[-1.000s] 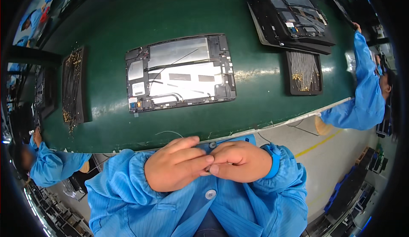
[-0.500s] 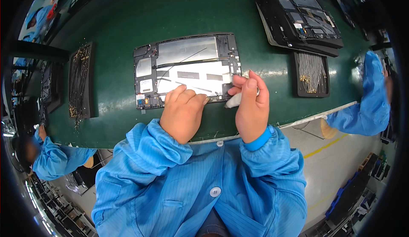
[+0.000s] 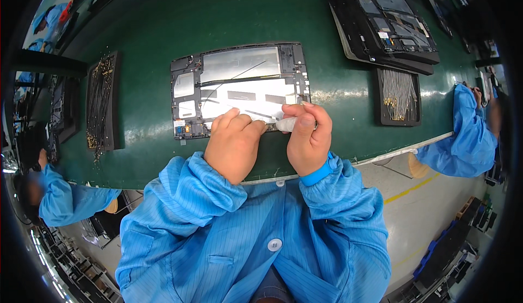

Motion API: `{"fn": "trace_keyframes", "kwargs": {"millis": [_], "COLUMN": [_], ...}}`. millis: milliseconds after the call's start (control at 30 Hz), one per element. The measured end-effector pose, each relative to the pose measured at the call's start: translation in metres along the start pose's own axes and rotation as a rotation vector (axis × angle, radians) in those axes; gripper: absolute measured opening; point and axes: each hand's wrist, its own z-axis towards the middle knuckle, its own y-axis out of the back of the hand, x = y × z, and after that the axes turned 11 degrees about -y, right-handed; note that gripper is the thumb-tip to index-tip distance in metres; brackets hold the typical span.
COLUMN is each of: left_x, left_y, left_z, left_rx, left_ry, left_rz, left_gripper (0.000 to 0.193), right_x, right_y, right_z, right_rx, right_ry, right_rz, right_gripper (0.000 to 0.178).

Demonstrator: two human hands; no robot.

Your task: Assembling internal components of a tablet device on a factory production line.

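Observation:
An opened flat tablet-like device (image 3: 239,63) with a black frame and a silvery inside lies in front of me on the green table. My left hand (image 3: 233,142) rests over its near edge, fingers curled and pressed together; what lies under the fingertips is hidden. Beside it, my right hand (image 3: 309,139) is closed around a short, white, tapered thing (image 3: 285,124). That thing points left, at the device's near edge close to my left fingertips. Its exact kind is unclear. Thin dark cables (image 3: 239,79) run across the device.
A black tray (image 3: 111,101) of dark cables with gold-coloured ends stands at left. On the right are a tray of grey cables (image 3: 400,92) and a stack of similar devices (image 3: 389,28). People in blue sleeves (image 3: 460,134) sit at both sides of the table (image 3: 147,167).
My right hand has moved left with the white thing, bringing it to the device's near edge; the hand has turned somewhat. My left hand and the device have stayed in place.

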Motion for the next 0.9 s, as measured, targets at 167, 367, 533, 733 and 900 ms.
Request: {"fn": "trace_keyframes", "kwargs": {"millis": [167, 367, 533, 733, 900], "left_x": [0.0022, 0.0038, 0.0044, 0.0006, 0.0041], "left_y": [-0.0012, -0.0009, 0.0008, -0.0001, 0.0013], "left_z": [0.0012, 0.0013, 0.0001, 0.0023, 0.0037], "left_rx": [-0.023, -0.038, -0.009, -0.014, 0.015], "left_ry": [0.006, -0.002, -0.001, -0.003, 0.0], "left_rz": [-0.05, -0.05, -0.055, -0.028, -0.037], "left_gripper": [0.016, 0.014, 0.015, 0.017, 0.017], "right_x": [-0.0023, -0.0031, -0.0037, -0.0038, -0.0031], "right_y": [0.0009, 0.0014, 0.0003, 0.003, 0.0009], "right_z": [0.0007, -0.0007, -0.0016, -0.0012, 0.0011], "right_rx": [-0.012, -0.011, -0.012, -0.018, -0.003], "right_ry": [-0.022, -0.036, -0.046, -0.05, -0.044], "right_rz": [0.0, 0.014, 0.005, -0.006, 0.001], "right_gripper": [0.023, 0.023, 0.023, 0.023, 0.023]}}
